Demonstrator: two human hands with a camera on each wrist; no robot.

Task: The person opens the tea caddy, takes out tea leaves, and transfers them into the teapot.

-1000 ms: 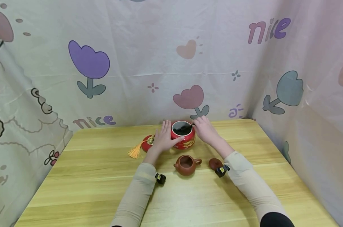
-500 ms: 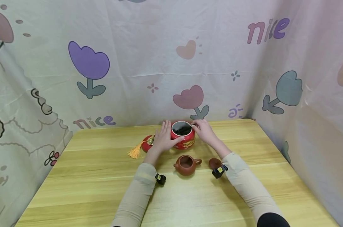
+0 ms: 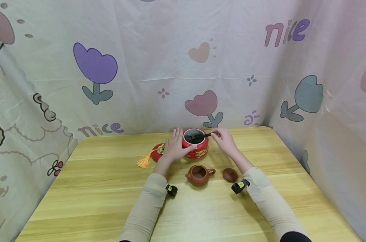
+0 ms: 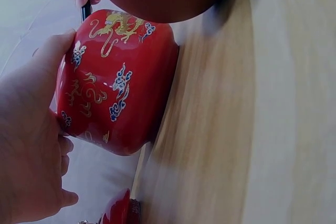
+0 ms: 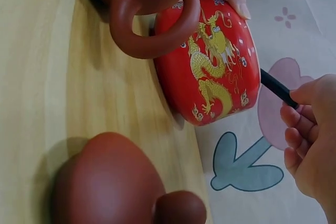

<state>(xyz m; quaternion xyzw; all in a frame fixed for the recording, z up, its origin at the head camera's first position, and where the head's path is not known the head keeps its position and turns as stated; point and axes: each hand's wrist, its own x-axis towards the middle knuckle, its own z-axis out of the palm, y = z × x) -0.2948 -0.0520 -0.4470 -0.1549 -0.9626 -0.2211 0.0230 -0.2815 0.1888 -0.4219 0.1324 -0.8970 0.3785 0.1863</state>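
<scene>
A red jar with a gold dragon and a white inner rim stands near the table's back edge; something dark lies inside. My left hand rests against its left side, fingers straight and thumb across the front near the rim. From the right, my right hand pinches the handle of a slim black tea scoop. The scoop's far end is inside the jar, over the dark contents. In the right wrist view its handle slants out past the rim between thumb and fingers.
A lidless brown teapot stands in front of the jar, spout left, handle right. Its brown lid lies to the right, near my right wrist camera. Behind my left wrist sits a red lid with a yellow tassel.
My right hand has dipped and then drawn back to the right, so more of the scoop's handle shows above the jar. My left hand and the jar have stayed put.
</scene>
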